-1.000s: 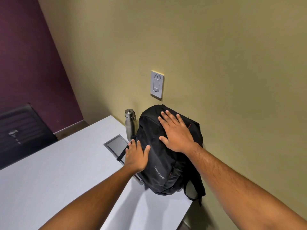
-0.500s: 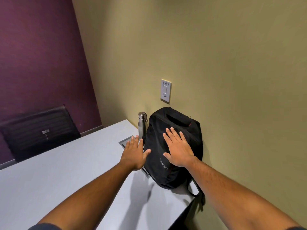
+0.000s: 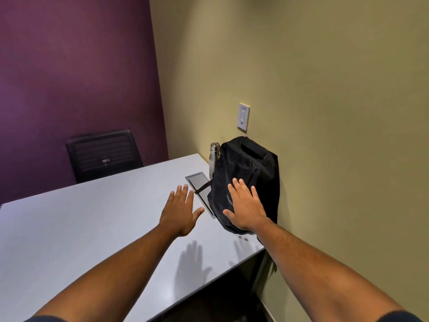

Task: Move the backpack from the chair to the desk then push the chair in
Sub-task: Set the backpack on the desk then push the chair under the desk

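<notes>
In the head view, the backpack (image 3: pixel 243 180) stands upright on the bench (image 3: pixel 92 224), propped against the wall beside a bottle (image 3: pixel 214 159), steadied by the flat, unclenched right hand (image 3: pixel 247 209), while the left hand (image 3: pixel 180 211) hovers spread and empty.

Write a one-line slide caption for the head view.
Black backpack upright on the desk against the wall, both open hands hovering near it.
</notes>
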`<state>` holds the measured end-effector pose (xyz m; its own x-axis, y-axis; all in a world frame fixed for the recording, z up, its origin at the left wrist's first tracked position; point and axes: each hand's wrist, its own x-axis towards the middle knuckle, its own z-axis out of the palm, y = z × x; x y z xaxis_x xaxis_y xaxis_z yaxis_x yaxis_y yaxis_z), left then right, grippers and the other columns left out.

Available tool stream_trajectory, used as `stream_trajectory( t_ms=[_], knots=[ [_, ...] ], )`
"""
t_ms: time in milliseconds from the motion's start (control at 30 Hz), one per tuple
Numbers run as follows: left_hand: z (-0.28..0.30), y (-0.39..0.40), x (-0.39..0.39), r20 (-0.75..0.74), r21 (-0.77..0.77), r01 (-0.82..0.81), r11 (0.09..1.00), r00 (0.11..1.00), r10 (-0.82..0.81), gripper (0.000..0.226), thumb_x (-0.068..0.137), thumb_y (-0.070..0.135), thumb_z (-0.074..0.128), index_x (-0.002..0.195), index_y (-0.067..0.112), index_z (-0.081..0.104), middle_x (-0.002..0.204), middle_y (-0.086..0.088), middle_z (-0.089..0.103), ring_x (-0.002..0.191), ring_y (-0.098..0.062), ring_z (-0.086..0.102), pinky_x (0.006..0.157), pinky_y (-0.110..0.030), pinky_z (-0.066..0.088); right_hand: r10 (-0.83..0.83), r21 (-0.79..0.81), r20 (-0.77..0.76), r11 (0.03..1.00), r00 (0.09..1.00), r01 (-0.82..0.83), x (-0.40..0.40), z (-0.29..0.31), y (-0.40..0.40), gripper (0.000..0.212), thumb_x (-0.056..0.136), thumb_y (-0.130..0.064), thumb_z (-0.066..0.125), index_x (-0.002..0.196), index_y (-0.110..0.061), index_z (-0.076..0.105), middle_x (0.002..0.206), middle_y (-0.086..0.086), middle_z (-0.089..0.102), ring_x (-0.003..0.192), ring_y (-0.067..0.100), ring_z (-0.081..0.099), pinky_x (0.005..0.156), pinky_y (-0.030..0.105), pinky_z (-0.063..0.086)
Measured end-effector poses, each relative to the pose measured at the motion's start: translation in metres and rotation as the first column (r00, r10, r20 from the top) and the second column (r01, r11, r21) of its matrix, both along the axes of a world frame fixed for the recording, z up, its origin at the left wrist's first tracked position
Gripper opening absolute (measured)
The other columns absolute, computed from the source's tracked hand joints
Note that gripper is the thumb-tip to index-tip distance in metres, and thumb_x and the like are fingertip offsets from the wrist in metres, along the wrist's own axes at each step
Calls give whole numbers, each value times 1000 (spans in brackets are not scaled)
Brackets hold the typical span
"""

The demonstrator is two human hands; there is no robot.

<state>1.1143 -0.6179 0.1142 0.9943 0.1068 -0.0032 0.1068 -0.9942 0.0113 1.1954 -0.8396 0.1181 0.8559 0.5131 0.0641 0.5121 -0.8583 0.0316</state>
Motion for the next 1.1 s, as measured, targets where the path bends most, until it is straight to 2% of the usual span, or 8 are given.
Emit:
stream_trajectory(
  t_ms=[267,467,667,1100],
  knots=[
    [1,13,-96,-7,11,0,1000,1000,0,94,87,68,-2,163,12,3,171,-13,-10,158,-32,-12,129,-47,-2,-11,-25,-6,1000,1000,11,-87,-7,9,92,106,-64,45,170,-16,0,179,7,-11,165,28,-12,131,56,1],
    [4,29,-168,-1,-40,38,998,999,-38,95,87,70,-1,163,14,3,171,-11,-11,157,-30,-14,129,-49,0,-54,-31,-25,998,998,53,-164,-13,29,92,105,-64,46,170,-17,2,179,7,-9,165,27,-13,131,56,-1],
    [-2,54,-244,-15,-59,113,992,993,-115,82,101,65,15,163,13,3,171,-10,-12,158,-28,-13,129,-48,1,-88,-8,-53,996,995,88,-254,-22,46,92,104,-63,51,170,-18,6,180,7,-7,166,27,-10,131,57,2],
    [-14,73,-376,-15,-90,164,982,986,-166,78,104,62,22,163,15,5,172,-7,-8,158,-27,-9,129,-44,-2,-166,29,-67,985,984,168,-402,-20,44,95,101,-66,54,170,-21,8,180,6,-5,166,26,-9,130,57,0]
  ],
)
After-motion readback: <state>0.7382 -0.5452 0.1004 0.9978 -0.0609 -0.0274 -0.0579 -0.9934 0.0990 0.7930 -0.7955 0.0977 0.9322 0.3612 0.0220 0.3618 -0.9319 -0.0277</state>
